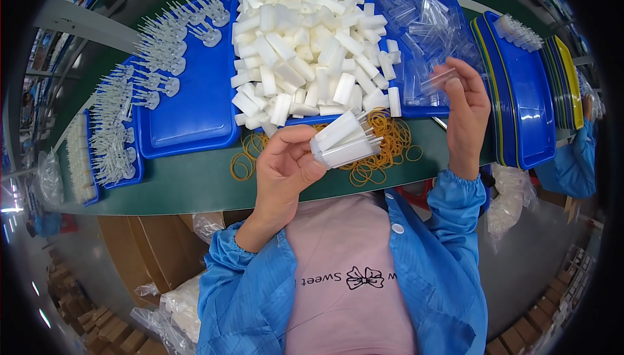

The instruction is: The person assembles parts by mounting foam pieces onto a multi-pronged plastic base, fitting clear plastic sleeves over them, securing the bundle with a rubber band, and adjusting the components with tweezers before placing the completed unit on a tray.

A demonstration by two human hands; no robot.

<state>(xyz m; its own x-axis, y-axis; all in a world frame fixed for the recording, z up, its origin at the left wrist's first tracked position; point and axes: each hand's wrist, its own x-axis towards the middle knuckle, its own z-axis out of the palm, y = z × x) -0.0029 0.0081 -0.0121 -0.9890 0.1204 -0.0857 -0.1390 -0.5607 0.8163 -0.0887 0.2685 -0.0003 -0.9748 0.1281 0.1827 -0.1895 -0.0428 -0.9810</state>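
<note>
My left hand (283,163) is closed around the base of a clear plastic piece with thin prongs (375,140), which has white foam blocks (341,135) set among the prongs. It tilts to the right over a heap of rubber bands (393,140). My right hand (467,105) is raised at the near right corner of a blue tray (412,109) of clear plastic pieces (422,24). Between its thumb and fingers is a small clear plastic piece (437,77), slightly blurred. The hands are apart.
White foam blocks (312,43) are heaped in the middle tray. Pronged clear pieces (162,40) stand on the left blue trays (188,121). Stacked blue and yellow trays (530,114) stand at right. Cardboard boxes (149,244) lie below the green table (208,186). Another person's blue sleeve (572,166) shows far right.
</note>
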